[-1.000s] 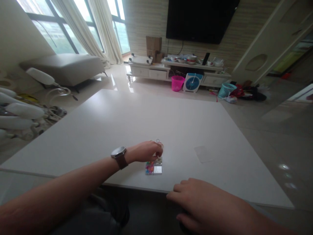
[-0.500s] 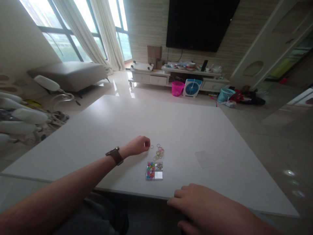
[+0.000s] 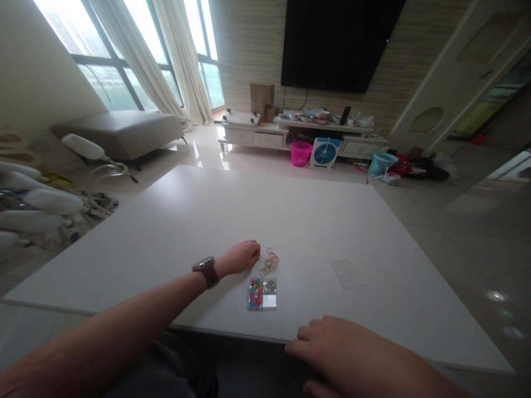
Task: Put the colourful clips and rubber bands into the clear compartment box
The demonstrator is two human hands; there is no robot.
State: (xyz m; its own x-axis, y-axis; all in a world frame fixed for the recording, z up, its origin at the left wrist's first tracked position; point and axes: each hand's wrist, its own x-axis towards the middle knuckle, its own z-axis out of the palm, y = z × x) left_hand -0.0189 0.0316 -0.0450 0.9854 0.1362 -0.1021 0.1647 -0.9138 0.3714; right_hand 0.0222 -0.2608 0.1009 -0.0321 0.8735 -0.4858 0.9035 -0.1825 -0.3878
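Note:
My left hand (image 3: 243, 257), with a watch on its wrist, rests curled on the white table (image 3: 199, 221). Its fingertips touch the left edge of a small heap of thin coloured rings (image 3: 269, 262). Whether it pinches one I cannot make out. Just in front of the heap lies a small clear compartment box (image 3: 262, 293) with bright beads on its left side. The box's clear lid (image 3: 347, 272) lies flat to the right. My right hand (image 3: 344, 351) lies over the near table edge, fingers loosely bent, holding nothing.
Beyond the table are a TV (image 3: 338, 41) on the wall, a low cabinet (image 3: 265, 135) with clutter, a pink basket (image 3: 301, 153), a blue fan (image 3: 326, 151) and a teal basket (image 3: 381, 163). A grey sofa (image 3: 120, 132) stands at the left.
My left hand lifted off the box, uncovering the heap of rings, went left of it, then came back to its edge. The right hand stayed put.

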